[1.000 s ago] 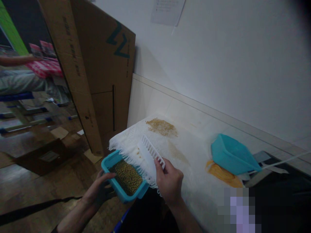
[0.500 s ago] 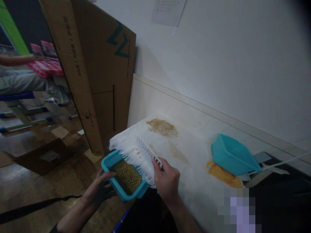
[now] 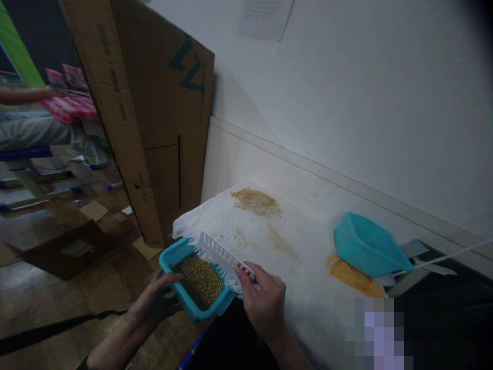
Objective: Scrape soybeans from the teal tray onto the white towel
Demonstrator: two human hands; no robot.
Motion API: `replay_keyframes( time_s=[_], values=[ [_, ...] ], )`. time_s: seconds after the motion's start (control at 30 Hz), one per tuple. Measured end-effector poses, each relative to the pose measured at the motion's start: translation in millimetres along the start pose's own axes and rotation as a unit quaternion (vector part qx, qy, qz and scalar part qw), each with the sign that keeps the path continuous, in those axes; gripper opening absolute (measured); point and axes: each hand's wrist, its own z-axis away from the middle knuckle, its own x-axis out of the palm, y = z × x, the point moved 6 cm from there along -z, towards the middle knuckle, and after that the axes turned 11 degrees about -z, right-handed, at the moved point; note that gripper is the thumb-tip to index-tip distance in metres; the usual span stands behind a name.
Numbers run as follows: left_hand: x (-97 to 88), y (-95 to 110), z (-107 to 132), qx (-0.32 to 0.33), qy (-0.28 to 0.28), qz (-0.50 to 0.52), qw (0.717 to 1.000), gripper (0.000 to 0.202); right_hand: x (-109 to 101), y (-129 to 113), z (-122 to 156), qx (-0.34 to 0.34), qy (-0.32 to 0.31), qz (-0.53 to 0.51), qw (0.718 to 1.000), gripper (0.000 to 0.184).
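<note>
My left hand (image 3: pixel 159 295) grips the near left rim of a blue plastic box (image 3: pixel 195 312), thumb over the edge. Round yellow-green beans (image 3: pixel 202 280) fill the bottom of this box, which is held just under the fringed edge of a white cloth (image 3: pixel 219 210). Pinched in my right hand (image 3: pixel 264 298) is a white slotted plastic strip (image 3: pixel 221 252), lying along the fringe above the box's far side. Beyond it on the cloth is a spread of pale yellow grains (image 3: pixel 256 201), with a few more scattered closer to the strip.
A tall cardboard box (image 3: pixel 162 118) stands at the table's left end, against the wall. To the right lie a blue basin (image 3: pixel 370 244) and an orange cloth-like bundle (image 3: pixel 354 277). A person's arm (image 3: pixel 26 95) shows at far left, above a low cardboard box (image 3: pixel 65 252) on the floor.
My right hand has drawn the slotted strip toward me, to the cloth's fringe. The few grains in front of it are gone from the cloth edge. The left hand and box stay nearly still.
</note>
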Motion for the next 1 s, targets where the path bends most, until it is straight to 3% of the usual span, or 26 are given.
replay_keyframes(
  time_s=[0.17, 0.27, 0.53, 1.0],
  values=[
    [0.5, -0.6, -0.3, 0.014, -0.006, -0.015, 1.000, 0.063, -25.6, 16.3, -6.9, 0.038, 0.077, 0.082, 0.993, 0.050],
    [1.8, -1.2, -1.5, 0.015, -0.011, -0.018, 1.000, 0.066, -31.0, 21.8, -13.9, 0.035, 0.084, 0.126, 0.988, 0.057],
    [1.7, -2.2, -3.1, 0.010, -0.019, -0.020, 1.000, 0.068, -25.1, 16.5, -14.3, 0.009, 0.066, 0.165, 0.984, 0.061],
    [-2.7, -6.5, -8.4, 0.007, -0.011, -0.011, 1.000, 0.075, -2.9, 15.0, -19.2, 0.030, 0.050, 0.105, 0.993, 0.050]
  ],
)
